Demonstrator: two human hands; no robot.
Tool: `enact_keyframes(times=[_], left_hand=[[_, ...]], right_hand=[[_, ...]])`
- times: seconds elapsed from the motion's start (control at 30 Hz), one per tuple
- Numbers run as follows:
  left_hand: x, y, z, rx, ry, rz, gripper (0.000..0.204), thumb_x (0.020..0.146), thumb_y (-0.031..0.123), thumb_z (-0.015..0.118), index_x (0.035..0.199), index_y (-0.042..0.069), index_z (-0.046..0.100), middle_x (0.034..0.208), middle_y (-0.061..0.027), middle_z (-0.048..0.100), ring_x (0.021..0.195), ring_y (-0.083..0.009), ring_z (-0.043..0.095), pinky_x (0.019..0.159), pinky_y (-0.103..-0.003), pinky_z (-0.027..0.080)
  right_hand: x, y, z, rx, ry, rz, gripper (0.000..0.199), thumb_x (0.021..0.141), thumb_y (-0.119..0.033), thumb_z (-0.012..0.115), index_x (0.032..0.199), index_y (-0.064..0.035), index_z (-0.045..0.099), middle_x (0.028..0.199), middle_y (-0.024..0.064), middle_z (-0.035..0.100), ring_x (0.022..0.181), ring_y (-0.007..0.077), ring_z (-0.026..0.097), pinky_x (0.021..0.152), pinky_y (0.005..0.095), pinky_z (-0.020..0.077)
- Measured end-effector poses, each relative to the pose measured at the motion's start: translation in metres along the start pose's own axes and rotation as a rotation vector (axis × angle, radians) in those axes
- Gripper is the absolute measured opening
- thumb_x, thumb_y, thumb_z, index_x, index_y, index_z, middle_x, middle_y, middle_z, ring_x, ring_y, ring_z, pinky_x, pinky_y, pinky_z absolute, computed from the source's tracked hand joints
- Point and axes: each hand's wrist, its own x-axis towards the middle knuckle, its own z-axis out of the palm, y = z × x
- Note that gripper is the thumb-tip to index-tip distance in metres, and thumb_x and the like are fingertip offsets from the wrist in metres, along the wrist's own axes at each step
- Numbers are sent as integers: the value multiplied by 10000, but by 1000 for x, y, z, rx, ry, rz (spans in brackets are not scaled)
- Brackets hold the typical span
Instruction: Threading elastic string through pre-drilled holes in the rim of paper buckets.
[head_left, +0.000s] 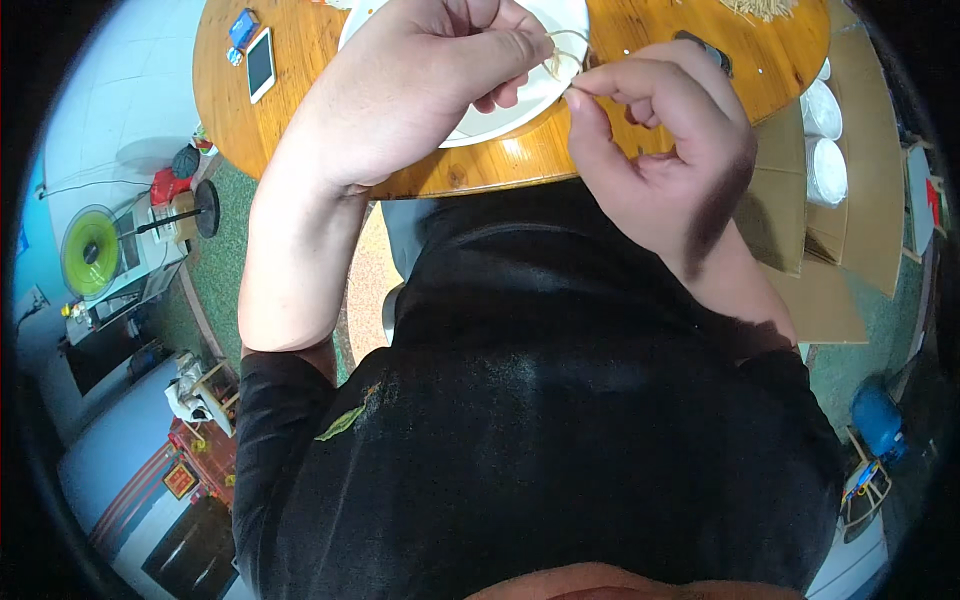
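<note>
Above the near edge of a round wooden table (pixel 420 180), both my hands work on one thin, pale, looped cord (pixel 572 36). My left hand (pixel 440 75) pinches it between thumb and index finger, the other fingers curled beneath. Lower and to the right, my right hand (pixel 670 130) pinches a strand with thumb and index fingertips, its other fingers bent. The cord's exact material is too small to tell. Behind and below the hands lies a white round plate or tray (pixel 490 125), partly covered by my left hand and wrist.
On the table are a white-framed phone (pixel 261 65) and small blue packet (pixel 243 28) at left, a dark object (pixel 705 50) and thin straw-coloured sticks (pixel 760 8) at right. An open cardboard box (pixel 865 170) with white round containers (pixel 825 172) stands right. A fan (pixel 90 250) stands left.
</note>
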Motion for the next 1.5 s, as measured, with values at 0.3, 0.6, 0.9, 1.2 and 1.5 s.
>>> enact_keyframes(times=[0.3,0.6,0.9,1.2,1.5], left_hand=[[-2,-2,-2,-50,-24,-23,113,1019,24,648,1064,-47,724,843,-29,705,701,-79,621,623,-214,481],[-4,-3,-1,-63,25,73,84,1020,14,646,1036,-28,717,828,-16,704,677,-76,624,604,-210,478],[9,-11,8,54,-30,582,69,1044,29,611,1000,-10,647,840,9,632,730,-58,573,644,-219,465],[-4,3,22,559,281,240,90,1045,36,633,993,-37,633,839,5,617,741,-56,553,651,-231,458],[-1,-3,14,242,159,162,64,1059,24,633,1011,-13,651,869,20,631,768,-52,571,679,-216,475]], right_hand=[[2,-2,7,112,-25,197,85,901,-5,837,975,-3,796,830,3,669,696,68,560,623,208,438],[-3,4,1,621,-142,618,126,980,-119,778,1046,-12,762,862,-15,667,764,74,587,687,245,468],[-17,19,-9,1036,-304,997,243,1047,-233,664,1115,-11,738,843,-32,614,746,65,517,707,231,425],[-31,28,-1,937,-395,752,147,1057,-162,657,1089,-34,723,914,-4,647,795,86,555,733,242,449],[-14,67,8,-24,3,-393,216,860,-63,818,1070,-114,827,1062,53,741,920,225,729,792,317,610]])
